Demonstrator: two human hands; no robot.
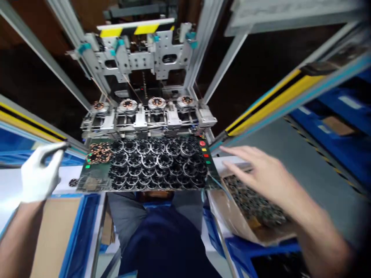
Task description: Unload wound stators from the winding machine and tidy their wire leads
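My left hand (39, 172), in a white glove, is raised at the left of the bench. Its index finger and thumb curve toward each other, and nothing shows between them. The index fingertip is close to the dark end of a yellow-black bar (31, 125). My bare right hand (261, 170) hovers at the right with its fingers stretched out, over a carton (232, 216) of small metal parts. Between the hands, a green board (98, 174) bears rows of black ring-shaped motor cores (149, 160) and a few copper-wound stators (98, 153).
Behind the board stands a winding machine (139, 61) with several round fixtures (156, 102). Coloured buttons (202, 143) line the board's right edge. One loose stator (73, 182) lies at left. Blue bins (78, 235) flank my lap; metal posts (205, 46) frame the machine.
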